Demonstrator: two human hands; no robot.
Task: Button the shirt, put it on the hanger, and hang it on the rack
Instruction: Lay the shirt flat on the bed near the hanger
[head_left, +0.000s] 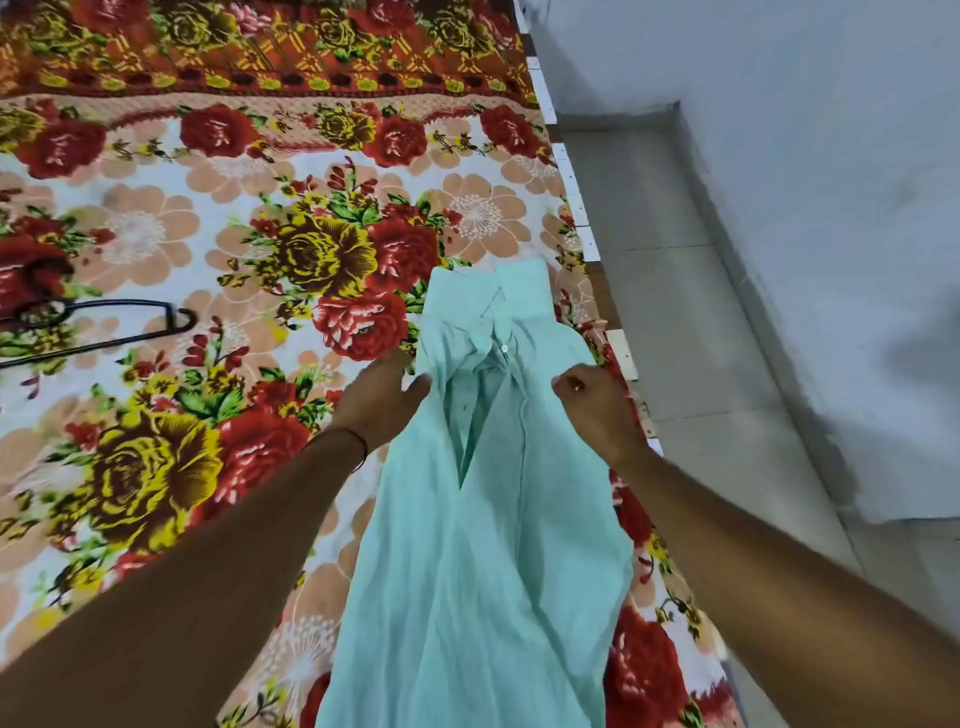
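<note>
A mint-green shirt (483, 519) is stretched lengthwise over the floral bed, collar at the far end, its front open below one white button near the collar. My left hand (382, 400) grips the shirt's left shoulder edge, thumb over the cloth. My right hand (597, 410) grips the right shoulder edge with curled fingers. A black hanger (104, 325) lies flat on the bed at the far left, well away from both hands.
The floral bedspread (234, 208) covers the whole left and middle. The bed's right edge (582, 218) runs diagonally beside a grey tiled floor (701, 338) and a pale wall (831, 156). No rack is in sight.
</note>
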